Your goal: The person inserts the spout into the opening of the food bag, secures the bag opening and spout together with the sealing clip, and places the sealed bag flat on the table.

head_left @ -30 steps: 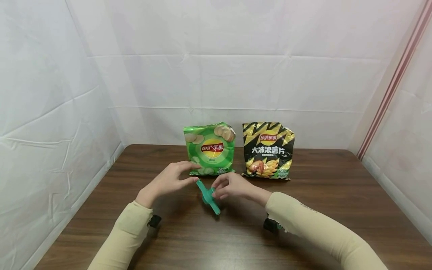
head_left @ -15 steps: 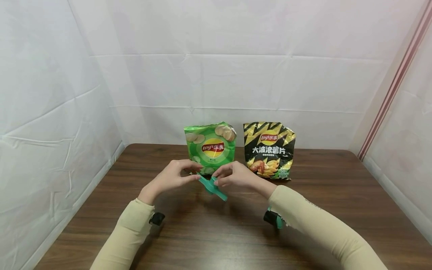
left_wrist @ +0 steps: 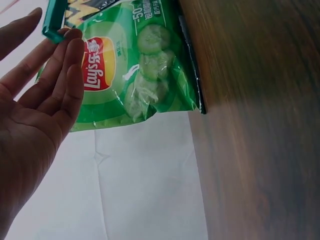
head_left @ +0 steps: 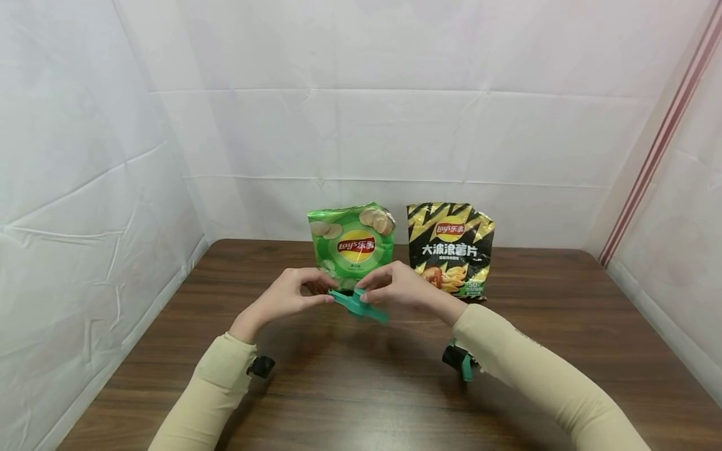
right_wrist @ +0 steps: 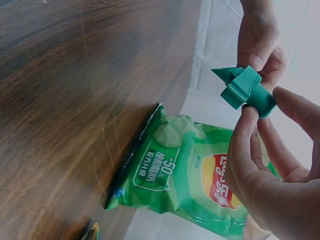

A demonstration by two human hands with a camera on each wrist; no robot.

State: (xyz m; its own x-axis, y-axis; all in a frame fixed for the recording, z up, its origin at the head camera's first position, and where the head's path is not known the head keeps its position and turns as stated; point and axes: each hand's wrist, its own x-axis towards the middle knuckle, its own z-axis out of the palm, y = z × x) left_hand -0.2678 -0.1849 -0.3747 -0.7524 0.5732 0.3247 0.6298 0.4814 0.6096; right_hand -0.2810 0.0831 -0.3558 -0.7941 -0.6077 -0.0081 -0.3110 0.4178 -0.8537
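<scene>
A teal-green bag clip [head_left: 358, 304] with a round spout at its middle is held above the table, in front of the green chip bag [head_left: 352, 241]. My right hand [head_left: 405, 287] pinches the spout between thumb and fingers; the right wrist view shows the clip [right_wrist: 242, 87] from its end. At the clip's other end is my left hand [head_left: 286, 293], with thumb and fingertips on either side of the tip. Only that tip of the clip [left_wrist: 54, 19] shows in the left wrist view, where the lower fingers lie loosely bent.
Behind the hands, the green bag stands upright near the back of the dark wooden table [head_left: 316, 401]. A black and yellow chip bag [head_left: 450, 250] stands to its right. White sheeting [head_left: 338, 138] closes off the back and sides.
Both hands have come up and away from me slightly with the clip. The clip has turned from steeply slanted to nearly level, and its right end has risen.
</scene>
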